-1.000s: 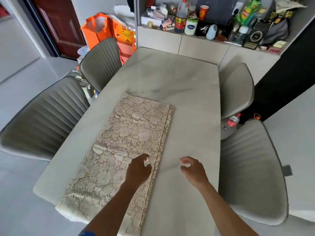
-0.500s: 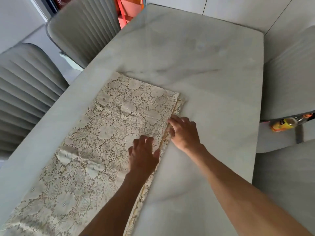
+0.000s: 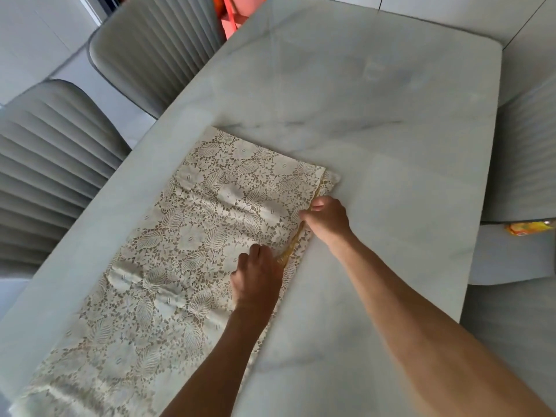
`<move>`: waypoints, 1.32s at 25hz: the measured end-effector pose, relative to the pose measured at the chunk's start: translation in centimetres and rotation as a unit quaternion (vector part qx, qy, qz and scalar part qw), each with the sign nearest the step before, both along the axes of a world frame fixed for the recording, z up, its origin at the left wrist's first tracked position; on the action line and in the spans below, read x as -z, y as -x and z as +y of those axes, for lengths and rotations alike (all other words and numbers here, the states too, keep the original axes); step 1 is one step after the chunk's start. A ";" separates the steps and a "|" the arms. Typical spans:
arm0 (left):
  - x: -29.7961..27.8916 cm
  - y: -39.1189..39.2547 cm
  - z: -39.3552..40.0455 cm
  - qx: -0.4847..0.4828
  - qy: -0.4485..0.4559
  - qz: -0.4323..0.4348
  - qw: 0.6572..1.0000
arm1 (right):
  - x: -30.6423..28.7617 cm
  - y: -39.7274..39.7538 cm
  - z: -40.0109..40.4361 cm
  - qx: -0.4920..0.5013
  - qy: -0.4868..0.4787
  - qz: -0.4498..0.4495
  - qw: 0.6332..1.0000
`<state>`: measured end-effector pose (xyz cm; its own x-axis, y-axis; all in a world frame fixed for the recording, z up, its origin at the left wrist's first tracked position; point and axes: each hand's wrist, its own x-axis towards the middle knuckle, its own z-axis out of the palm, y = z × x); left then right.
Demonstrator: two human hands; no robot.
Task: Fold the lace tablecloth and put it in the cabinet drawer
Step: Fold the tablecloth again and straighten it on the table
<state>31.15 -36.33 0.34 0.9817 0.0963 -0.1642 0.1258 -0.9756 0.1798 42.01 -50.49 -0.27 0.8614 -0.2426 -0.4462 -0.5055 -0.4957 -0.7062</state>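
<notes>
The cream lace tablecloth (image 3: 186, 242) lies folded into a long strip on the marble table (image 3: 361, 121), its near end hanging over the table's front edge. A gold trim runs along its right edge. My right hand (image 3: 326, 219) pinches that right edge near the far corner, fingers closed on the layers. My left hand (image 3: 255, 275) rests on the cloth just left of the trim, fingers curled down against the lace; whether it grips the fabric is unclear. The cabinet drawer is out of view.
Two grey ribbed chairs (image 3: 54, 164) stand along the table's left side and others (image 3: 523, 152) along the right. An orange bag (image 3: 231, 13) shows at the far left corner. A yellow-orange bottle (image 3: 529, 228) lies between the right chairs.
The camera has dipped closer to the table. Both hands moved forward along the cloth's right edge; my right hand went from flat beside the trim to pinching the edge.
</notes>
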 end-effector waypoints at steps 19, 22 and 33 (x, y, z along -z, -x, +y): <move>0.5 1.2 1.6 0.039 0.073 0.023 0.996 | -1.4 -0.2 3.6 0.230 -0.209 0.071 0.948; 0.4 1.2 1.9 0.004 0.134 -0.007 0.991 | -1.3 -0.1 3.0 0.245 -0.234 0.071 0.938; 0.0 3.5 1.7 0.068 0.135 -0.021 0.988 | -1.3 1.1 1.9 0.239 -0.221 -0.036 0.945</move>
